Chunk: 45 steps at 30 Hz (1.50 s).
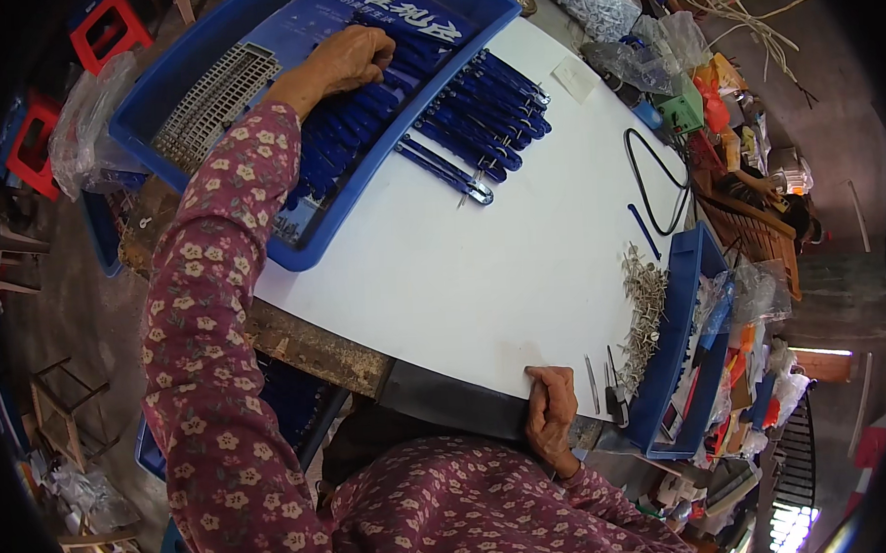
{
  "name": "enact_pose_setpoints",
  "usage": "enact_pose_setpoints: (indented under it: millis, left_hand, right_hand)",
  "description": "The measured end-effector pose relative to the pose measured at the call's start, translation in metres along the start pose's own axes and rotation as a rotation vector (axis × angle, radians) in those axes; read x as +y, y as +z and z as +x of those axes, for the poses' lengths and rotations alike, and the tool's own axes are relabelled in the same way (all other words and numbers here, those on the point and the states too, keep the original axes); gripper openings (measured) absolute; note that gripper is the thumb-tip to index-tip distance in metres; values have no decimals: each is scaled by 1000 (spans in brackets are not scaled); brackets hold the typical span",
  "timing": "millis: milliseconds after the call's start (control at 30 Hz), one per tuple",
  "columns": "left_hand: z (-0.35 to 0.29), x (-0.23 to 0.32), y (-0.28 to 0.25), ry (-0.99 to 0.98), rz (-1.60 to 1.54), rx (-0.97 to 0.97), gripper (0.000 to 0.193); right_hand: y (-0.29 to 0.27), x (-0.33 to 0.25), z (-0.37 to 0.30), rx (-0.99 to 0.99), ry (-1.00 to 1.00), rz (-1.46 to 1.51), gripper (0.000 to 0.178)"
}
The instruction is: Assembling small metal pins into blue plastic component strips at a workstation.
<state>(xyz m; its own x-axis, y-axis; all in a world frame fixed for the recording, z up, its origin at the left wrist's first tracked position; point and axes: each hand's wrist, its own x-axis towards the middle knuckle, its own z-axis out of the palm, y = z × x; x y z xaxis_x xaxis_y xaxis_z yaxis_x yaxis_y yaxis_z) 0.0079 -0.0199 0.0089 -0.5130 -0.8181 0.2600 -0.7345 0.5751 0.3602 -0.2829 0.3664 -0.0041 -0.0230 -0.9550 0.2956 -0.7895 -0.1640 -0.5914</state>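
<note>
I'd say partway: blue strips (468, 122) lie beside the tray (337, 207), more inside under my left hand (352, 59), its fingers' hold unclear, my right hand (551, 417) with fingers together.

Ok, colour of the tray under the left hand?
Blue. The plastic tray under the left hand shows in the head view.
</note>
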Motion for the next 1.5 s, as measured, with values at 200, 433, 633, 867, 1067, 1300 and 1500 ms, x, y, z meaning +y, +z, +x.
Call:
enact_pose_setpoints:
  millis: [200,433,633,867,1067,1300,1500]
  left_hand:
    - [-1,6,-5,-82,-121,-58,19]
    - [-4,8,-1,-39,-102,20,21]
    - [-3,6,16,13,-1,112,21]
    - [-4,1,19,44,46,161,24]
    - [-2,6,18,-26,11,122,21]
    - [-4,3,23,99,16,246,18]
    - [-1,5,22,195,223,349,16]
  right_hand:
    - [-1,-1,0,-8,0,7,28]
    - [0,0,-2,-4,13,-3,27]
    - [-2,-7,2,-19,29,-12,27]
    - [-1,-4,0,-11,24,-14,27]
    - [-1,-4,2,-5,-13,-23,27]
    - [-2,-5,3,-8,-9,-6,28]
    - [-2,-3,2,-6,1,7,28]
